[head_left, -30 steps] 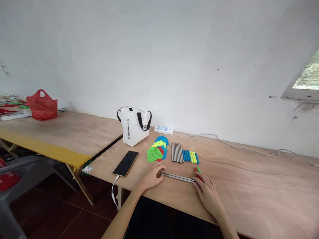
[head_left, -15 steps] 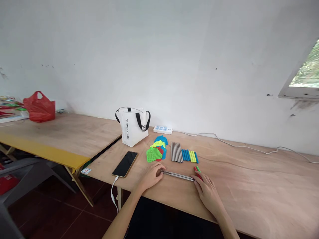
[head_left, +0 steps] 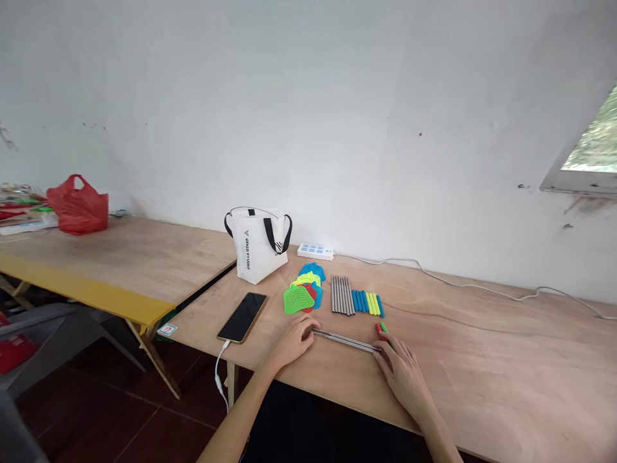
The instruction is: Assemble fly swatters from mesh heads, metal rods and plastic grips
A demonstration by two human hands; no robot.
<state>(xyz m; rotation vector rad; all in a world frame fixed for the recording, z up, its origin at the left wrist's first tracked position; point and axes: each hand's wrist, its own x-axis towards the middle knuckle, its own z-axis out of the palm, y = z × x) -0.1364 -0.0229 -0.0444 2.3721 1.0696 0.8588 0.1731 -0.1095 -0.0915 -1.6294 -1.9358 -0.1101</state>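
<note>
Metal rods [head_left: 347,340] lie together near the front edge of the wooden counter [head_left: 506,379], right of the phone [head_left: 242,317]. The left hand [head_left: 292,339], just beside the phone, is arched low, thumb and fingers clamped on one rod end. The right hand [head_left: 403,368], farther right of the phone, angles inward, clamped on the opposite end. Both hands are apart from each other. Red and green tubes [head_left: 378,328], partly hidden, lie at the right hand. Beyond and right of the phone lie overlapping perforated pieces [head_left: 298,299] and grey tubes [head_left: 342,295]. Behind the phone, a white bag [head_left: 259,254] stands upright before a pale wall [head_left: 337,116].
</note>
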